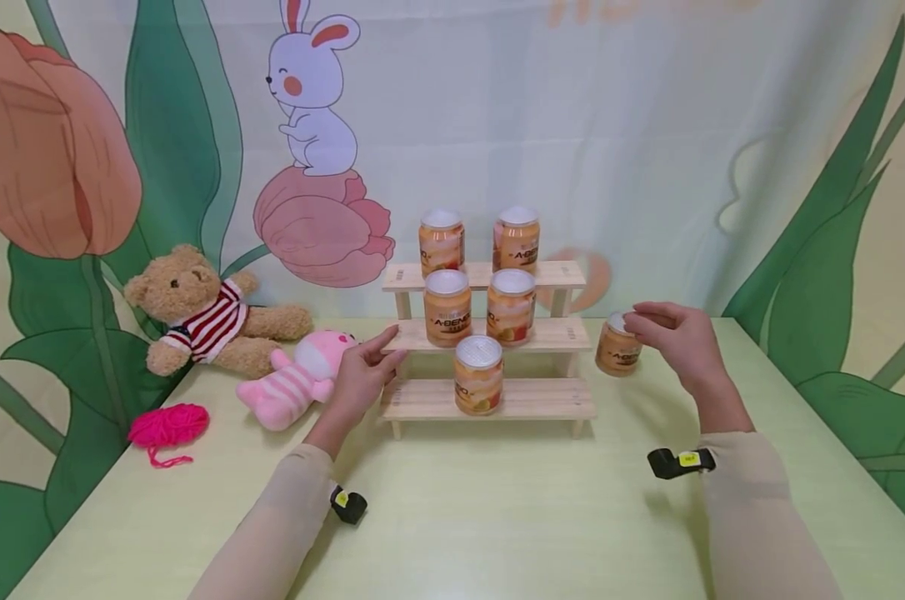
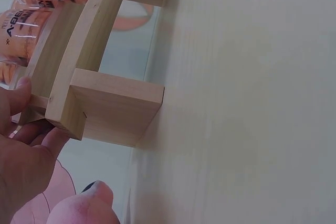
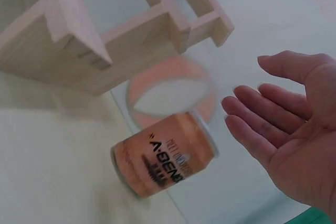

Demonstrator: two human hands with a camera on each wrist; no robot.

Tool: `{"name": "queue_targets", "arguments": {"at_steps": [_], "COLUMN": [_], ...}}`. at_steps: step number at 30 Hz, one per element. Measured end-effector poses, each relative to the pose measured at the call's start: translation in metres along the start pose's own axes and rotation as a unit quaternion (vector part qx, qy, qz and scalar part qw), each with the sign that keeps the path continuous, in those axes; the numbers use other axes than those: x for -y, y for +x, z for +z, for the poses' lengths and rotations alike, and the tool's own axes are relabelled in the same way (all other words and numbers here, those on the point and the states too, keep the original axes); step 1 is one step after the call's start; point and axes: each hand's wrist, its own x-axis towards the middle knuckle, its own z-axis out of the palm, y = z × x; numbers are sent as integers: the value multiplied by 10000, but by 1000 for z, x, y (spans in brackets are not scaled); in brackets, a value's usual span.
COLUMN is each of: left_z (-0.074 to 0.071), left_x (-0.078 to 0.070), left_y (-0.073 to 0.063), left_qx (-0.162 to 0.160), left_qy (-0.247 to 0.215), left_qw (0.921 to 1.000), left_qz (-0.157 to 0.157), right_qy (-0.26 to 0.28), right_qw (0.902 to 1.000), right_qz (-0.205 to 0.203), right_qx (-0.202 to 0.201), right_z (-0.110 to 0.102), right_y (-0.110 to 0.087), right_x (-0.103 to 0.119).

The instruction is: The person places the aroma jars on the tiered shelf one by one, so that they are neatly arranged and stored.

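Observation:
A three-step wooden stand (image 1: pixel 490 398) holds several orange cans with silver lids, one of them a can (image 1: pixel 478 375) on the lowest step. At the stand's left end, my left hand (image 1: pixel 362 371) grips the end of a step; the left wrist view shows the thumb above the board (image 2: pixel 79 61) and fingers below. To the right of the stand, a single can (image 1: pixel 617 350) stands upright on the table. Just above and beside it is my right hand (image 1: pixel 673 337), fingers loosely extended. The right wrist view shows a gap between that hand and the can (image 3: pixel 163 156).
On the left lie a teddy bear (image 1: pixel 212 321) in a striped top, a pink plush toy (image 1: pixel 295 392) and a bundle of pink yarn (image 1: pixel 169 427). A printed curtain (image 1: pixel 647 125) hangs behind the pale table (image 1: pixel 497 517).

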Motion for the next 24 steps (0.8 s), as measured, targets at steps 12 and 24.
{"name": "queue_targets", "arguments": {"at_steps": [12,24], "left_z": [0,1], "left_x": [-1,1], "left_y": [-1,0], "left_qx": [32,65], "left_qy": [-74,-82], "left_qw": [10000,9999], "left_qz": [0,-4], "right_qy": [393,319], "right_qw": [9858,9949], "right_qz": [759,815], "right_qx": [-1447,-494], "right_z": [12,24], "right_y": [8,13], "right_x": [-25,-45]}}
